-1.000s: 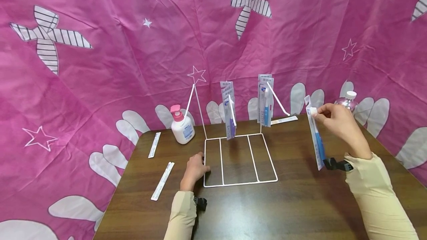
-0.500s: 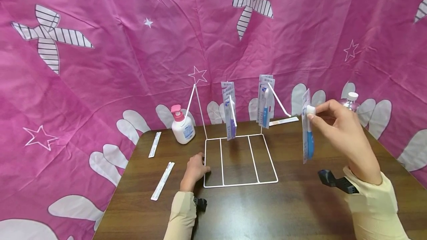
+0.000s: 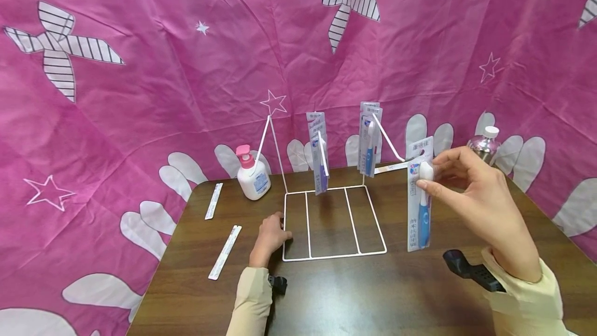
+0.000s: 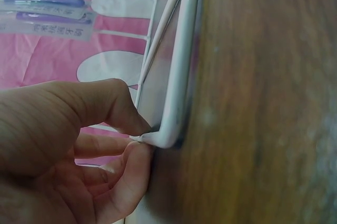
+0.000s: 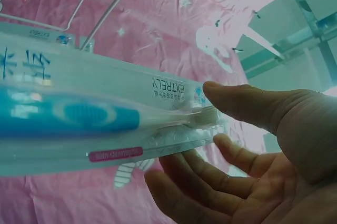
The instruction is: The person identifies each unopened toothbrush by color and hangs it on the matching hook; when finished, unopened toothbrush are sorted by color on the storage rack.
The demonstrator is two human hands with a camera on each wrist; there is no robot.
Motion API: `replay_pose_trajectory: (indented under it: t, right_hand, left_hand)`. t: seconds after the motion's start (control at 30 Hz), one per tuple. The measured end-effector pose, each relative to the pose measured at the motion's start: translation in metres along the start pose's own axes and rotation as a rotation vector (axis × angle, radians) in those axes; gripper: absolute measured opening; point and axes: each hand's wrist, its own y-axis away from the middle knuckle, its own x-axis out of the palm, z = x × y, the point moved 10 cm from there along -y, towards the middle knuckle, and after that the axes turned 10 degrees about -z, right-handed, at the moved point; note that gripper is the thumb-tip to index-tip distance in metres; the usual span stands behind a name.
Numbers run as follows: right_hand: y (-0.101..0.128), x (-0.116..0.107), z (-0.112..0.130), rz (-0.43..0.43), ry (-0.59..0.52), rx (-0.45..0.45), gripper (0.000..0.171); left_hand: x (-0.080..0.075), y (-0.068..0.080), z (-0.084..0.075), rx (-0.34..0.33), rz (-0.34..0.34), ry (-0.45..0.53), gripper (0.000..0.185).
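My right hand pinches a packaged blue toothbrush near its top, so the pack hangs in the air just right of the white wire rack. In the right wrist view the thumb and fingers grip the blue toothbrush pack. My left hand pinches the rack's front left corner on the table; the left wrist view shows thumb and finger closed on the rack wire. Purple toothbrush packs and blue ones hang on the rack's hooks.
A pink-capped pump bottle stands left of the rack. Two long white packets lie at the brown table's left, another behind the rack. A clear bottle stands far right. Pink cloth surrounds the table.
My right hand has carried the blue toothbrush pack left toward the rack and turned its printed face toward me. The left hand has stayed on the rack corner.
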Motion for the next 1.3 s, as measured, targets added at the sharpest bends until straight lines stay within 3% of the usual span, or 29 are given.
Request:
replay_pose_trajectory:
  t: [0.17, 0.67, 1.3]
  right_hand:
    - [0.001, 0.010, 0.002, 0.029, -0.011, -0.036, 0.044]
    - [-0.001, 0.034, -0.010, 0.080, 0.034, -0.079, 0.046]
    - [-0.045, 0.072, -0.055, 0.097, 0.097, 0.032, 0.043]
  left_hand:
    - [0.000, -0.001, 0.003, -0.007, 0.004, -0.002, 0.049]
    - [-0.003, 0.001, 0.004, -0.010, 0.000, 0.001, 0.050]
    - [-0.001, 0.000, -0.001, 0.015, -0.017, -0.001, 0.045]
